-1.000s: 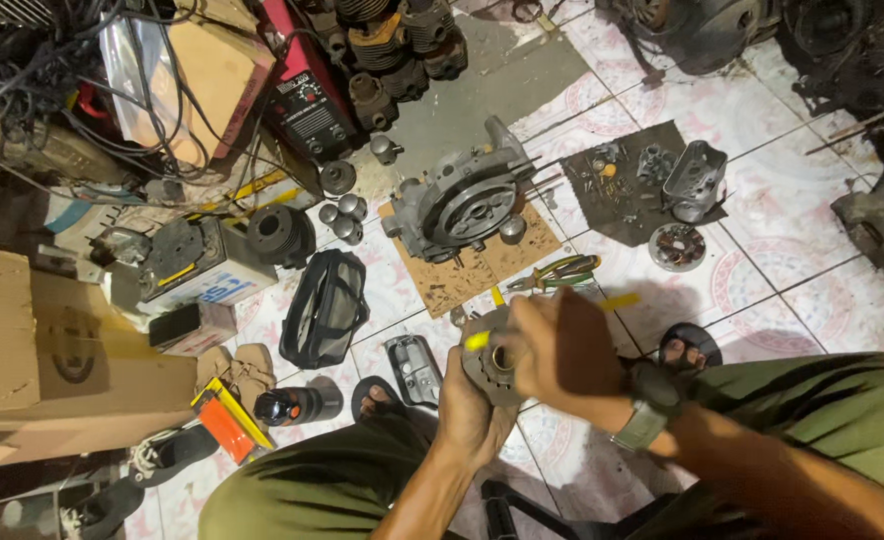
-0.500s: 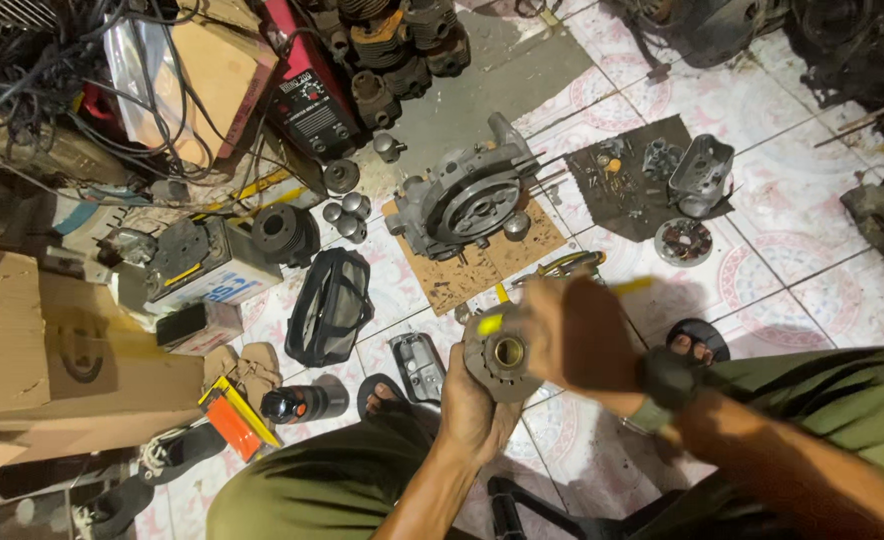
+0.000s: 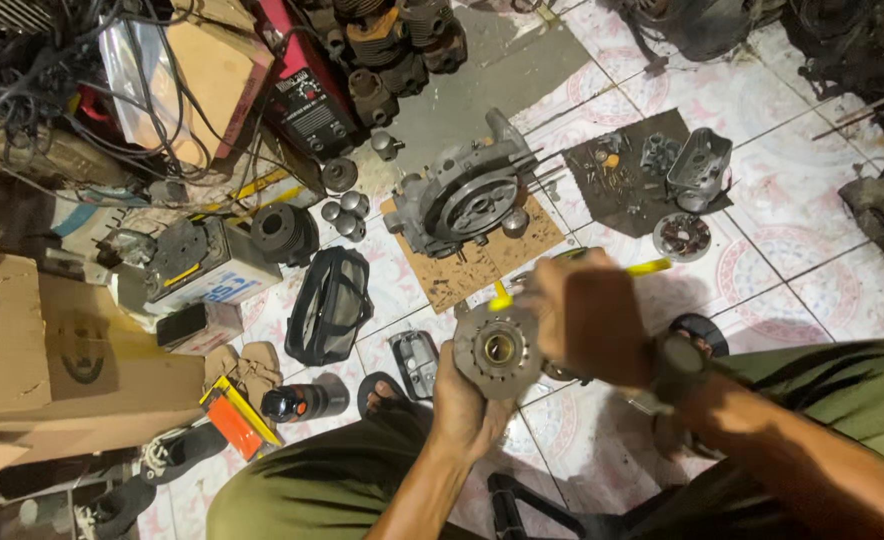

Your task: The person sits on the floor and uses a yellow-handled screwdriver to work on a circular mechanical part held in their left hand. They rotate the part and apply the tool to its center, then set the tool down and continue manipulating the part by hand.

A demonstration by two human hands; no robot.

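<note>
L hand cups a round metal engine part from below at 6 o'clock, fingers clenched on its rim, part mid-frame above the lap. R hand sits at 3 o'clock, closed round a yellow-handled tool whose tip meets the part approx 12 o'clock. Risk, imo: tool slips off, jabs L fingers, or the part drops onto the tiled floor since only one palm bears it.

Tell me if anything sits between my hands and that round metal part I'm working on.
Nothing visible does. The left hand already cups the round metal part from below, and the right hand lies against its right side, gripping a yellow-handled tool.
</note>
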